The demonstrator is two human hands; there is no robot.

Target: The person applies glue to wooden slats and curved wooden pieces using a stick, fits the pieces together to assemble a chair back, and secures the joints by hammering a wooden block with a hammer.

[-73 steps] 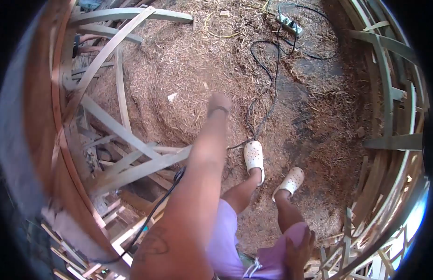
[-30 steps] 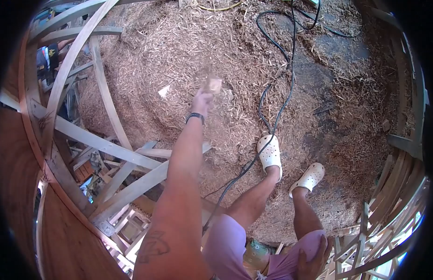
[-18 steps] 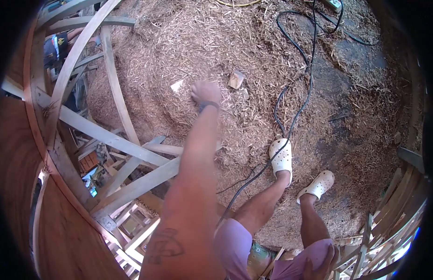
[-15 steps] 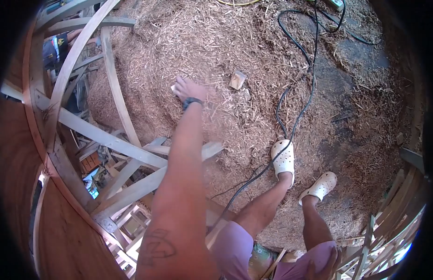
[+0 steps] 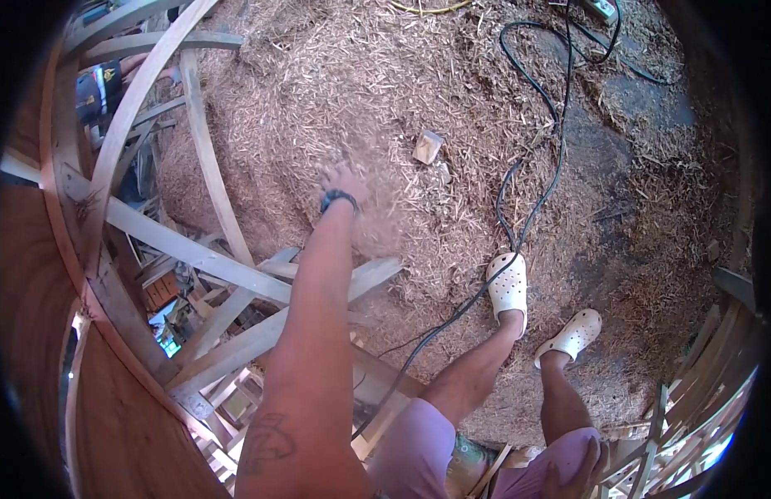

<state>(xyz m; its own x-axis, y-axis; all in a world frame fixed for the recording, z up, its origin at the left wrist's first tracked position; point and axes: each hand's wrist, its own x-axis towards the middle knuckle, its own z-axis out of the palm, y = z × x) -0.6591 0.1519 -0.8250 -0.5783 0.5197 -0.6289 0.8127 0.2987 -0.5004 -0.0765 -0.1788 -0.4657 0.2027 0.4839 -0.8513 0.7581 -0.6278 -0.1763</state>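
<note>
My left hand (image 5: 344,181) is stretched out low over a big heap of wood shavings (image 5: 336,91). It is blurred, with a puff of shavings flying just below its wrist, and a dark band sits on the wrist. Whether its fingers hold anything is not clear. A small pale wood block (image 5: 427,147) lies on the heap to the right of the hand, apart from it. My right hand (image 5: 564,478) rests flat on my thigh at the bottom edge, holding nothing.
A frame of curved wooden ribs and slats (image 5: 194,249) stands at the left, and more slats (image 5: 693,416) at the right. A black cable (image 5: 527,208) runs past my white clogs (image 5: 509,283) to a power strip (image 5: 598,8). A plank (image 5: 369,274) lies under my arm.
My left hand let the wood block drop onto the heap, swung left to a pale scrap, then pulled back toward me, throwing up shavings. The scrap no longer shows.
</note>
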